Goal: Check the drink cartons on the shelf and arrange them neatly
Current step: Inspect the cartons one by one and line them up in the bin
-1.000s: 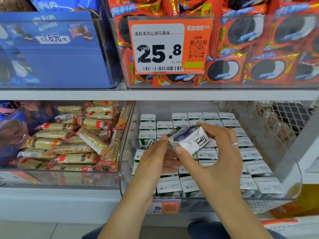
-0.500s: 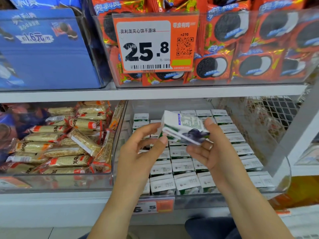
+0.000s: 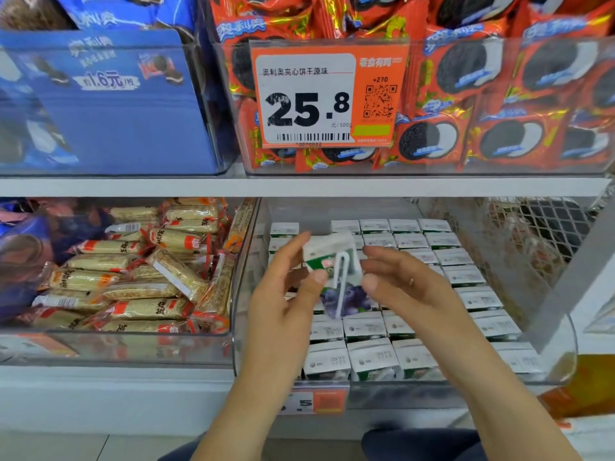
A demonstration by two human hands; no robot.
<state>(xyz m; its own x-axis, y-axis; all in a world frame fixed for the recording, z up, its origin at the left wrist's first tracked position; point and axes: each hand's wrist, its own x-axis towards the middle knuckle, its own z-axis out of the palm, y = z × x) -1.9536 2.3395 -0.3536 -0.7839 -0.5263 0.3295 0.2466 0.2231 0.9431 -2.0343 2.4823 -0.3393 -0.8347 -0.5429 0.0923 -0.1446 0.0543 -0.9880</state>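
Turning the carton [image 3: 334,271] over, you now have its straw side facing you, where a moment ago it showed the printed panel and before that the blueberry face. It sits just left of the frame's centre, lifted above the rows, a little tilted. Your left hand [image 3: 286,294] pinches it from the left, thumb on the front; your right hand [image 3: 399,287] has loosened, fingers fairly straight, thumb tip just touching the right edge, though motion blur makes that contact hard to confirm. So the check looks close to done, and putting it back should come next.

Below, the other cartons [image 3: 372,361] stand in tidy rows inside the clear bin [image 3: 243,294], lower centre to right. There seems to be a gap behind your hands, but they hide it. Mind the bin's high front wall and the shelf edge [image 3: 299,186] overhead on the way in. At left, wrapped snack bars [image 3: 139,277] lie heaped in their own bin; the orange price tag [image 3: 327,96] hangs upper centre.
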